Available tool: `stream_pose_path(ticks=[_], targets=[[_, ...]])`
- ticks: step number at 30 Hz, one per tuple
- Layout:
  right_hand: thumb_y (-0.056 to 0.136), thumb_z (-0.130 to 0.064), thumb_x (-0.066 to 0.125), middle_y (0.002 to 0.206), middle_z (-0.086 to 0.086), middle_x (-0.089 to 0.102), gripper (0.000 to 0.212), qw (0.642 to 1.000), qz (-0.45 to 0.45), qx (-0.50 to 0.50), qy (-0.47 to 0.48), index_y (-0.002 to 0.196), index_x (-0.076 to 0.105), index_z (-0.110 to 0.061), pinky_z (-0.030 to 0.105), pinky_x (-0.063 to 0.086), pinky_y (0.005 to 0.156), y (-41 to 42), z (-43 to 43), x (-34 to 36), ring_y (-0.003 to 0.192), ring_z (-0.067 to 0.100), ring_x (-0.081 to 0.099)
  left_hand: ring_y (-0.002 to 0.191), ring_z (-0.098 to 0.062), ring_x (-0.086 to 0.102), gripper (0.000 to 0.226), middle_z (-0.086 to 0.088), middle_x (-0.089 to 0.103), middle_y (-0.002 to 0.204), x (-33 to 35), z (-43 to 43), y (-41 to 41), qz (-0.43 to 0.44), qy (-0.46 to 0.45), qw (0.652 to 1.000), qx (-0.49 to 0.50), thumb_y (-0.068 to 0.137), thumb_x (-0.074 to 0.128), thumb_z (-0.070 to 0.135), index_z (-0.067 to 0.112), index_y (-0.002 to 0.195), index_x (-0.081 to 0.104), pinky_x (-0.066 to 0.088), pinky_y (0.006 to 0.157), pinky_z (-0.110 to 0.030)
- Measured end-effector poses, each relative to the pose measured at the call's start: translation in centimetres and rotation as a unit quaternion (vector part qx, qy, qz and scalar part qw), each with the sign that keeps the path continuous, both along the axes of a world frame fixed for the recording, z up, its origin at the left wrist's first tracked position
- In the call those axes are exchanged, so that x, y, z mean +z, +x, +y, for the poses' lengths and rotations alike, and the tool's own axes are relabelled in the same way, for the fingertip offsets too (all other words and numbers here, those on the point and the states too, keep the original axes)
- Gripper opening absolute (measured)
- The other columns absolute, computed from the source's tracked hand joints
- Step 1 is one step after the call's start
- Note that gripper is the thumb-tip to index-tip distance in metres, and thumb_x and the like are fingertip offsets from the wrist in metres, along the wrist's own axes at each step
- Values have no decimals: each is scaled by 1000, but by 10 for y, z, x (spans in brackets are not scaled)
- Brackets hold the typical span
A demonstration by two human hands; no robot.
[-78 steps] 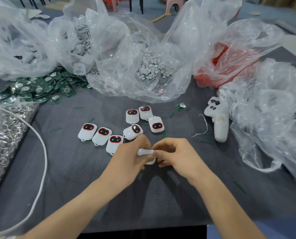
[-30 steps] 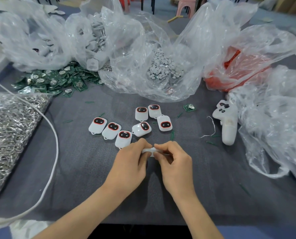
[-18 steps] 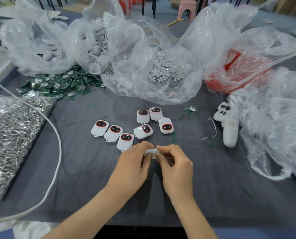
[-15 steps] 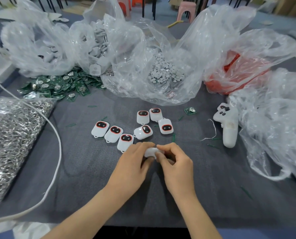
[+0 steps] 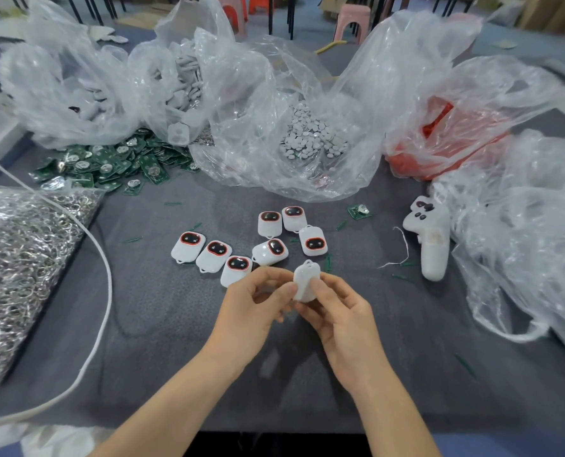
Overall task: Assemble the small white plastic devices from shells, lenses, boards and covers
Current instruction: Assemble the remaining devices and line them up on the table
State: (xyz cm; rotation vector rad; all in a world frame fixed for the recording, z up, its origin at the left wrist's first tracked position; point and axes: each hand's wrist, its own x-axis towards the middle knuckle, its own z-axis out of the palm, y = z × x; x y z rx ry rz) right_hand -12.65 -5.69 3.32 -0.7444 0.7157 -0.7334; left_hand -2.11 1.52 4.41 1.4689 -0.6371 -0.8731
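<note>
Nearest, the left hand point(image 5: 258, 303) and right hand point(image 5: 338, 313) meet, fingers curled, pinching one small white plastic device point(image 5: 305, 281) between them. It stands upright with its loop on top and its plain back facing the wearer, probably so the cover can be pressed home and checked. Just beyond the fingertips lie seven finished white devices with red-rimmed dark lenses point(image 5: 276, 250), face up. Farther left is a heap of green circuit boards point(image 5: 109, 163). Straight beyond, a clear bag of grey round discs point(image 5: 310, 136) gapes open for picking.
</note>
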Motion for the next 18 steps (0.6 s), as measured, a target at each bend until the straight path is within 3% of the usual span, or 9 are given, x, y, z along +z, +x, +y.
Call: stream_pose_path(ticks=[3,6,9,12,14,18], targets=[[83,-15,59,84,10,73,18,1000,3,18,-11,80,77,-9,22,55,65,1,2,3,78,15,71,65,-6,59,15,10,70,78,-1,0,-3,-60,0,998,-2,87,66,9,24,86,68,47,62,-17],[78,-24,62,90,7,75,20,998,-1,49,-44,79,78,-14,20,55,69,1,3,10,85,14,72,78,-20,63,14,7,70,84,-3,0,-5,-92,-4,996,4,86,68,16,30,84,67,51,75,-27],[81,-23,61,93,8,75,20,996,7,57,-72,84,79,-14,20,55,70,1,4,15,88,16,72,78,-13,64,13,8,70,85,-3,0,-5,-105,-11,994,-7,86,67,21,33,87,65,50,73,-20],[83,-10,63,95,14,74,21,993,52,17,-100,101,72,-3,27,57,70,2,3,13,89,27,72,79,-14,65,17,7,71,87,-3,1,-4,-87,-27,996,-19,88,66,12,28,93,64,52,74,-24],[85,-4,64,94,17,73,17,989,66,6,-132,101,70,1,32,58,71,1,3,12,86,29,71,72,-13,62,19,8,71,85,-2,1,-2,-76,-36,996,-19,90,62,6,24,95,64,50,68,-25],[77,-15,71,98,17,69,13,977,86,-8,-194,89,77,-14,30,58,66,-1,5,18,79,22,71,68,-13,64,18,2,71,82,-1,4,2,-45,-72,996,-36,92,55,-2,13,100,60,53,65,-25]])
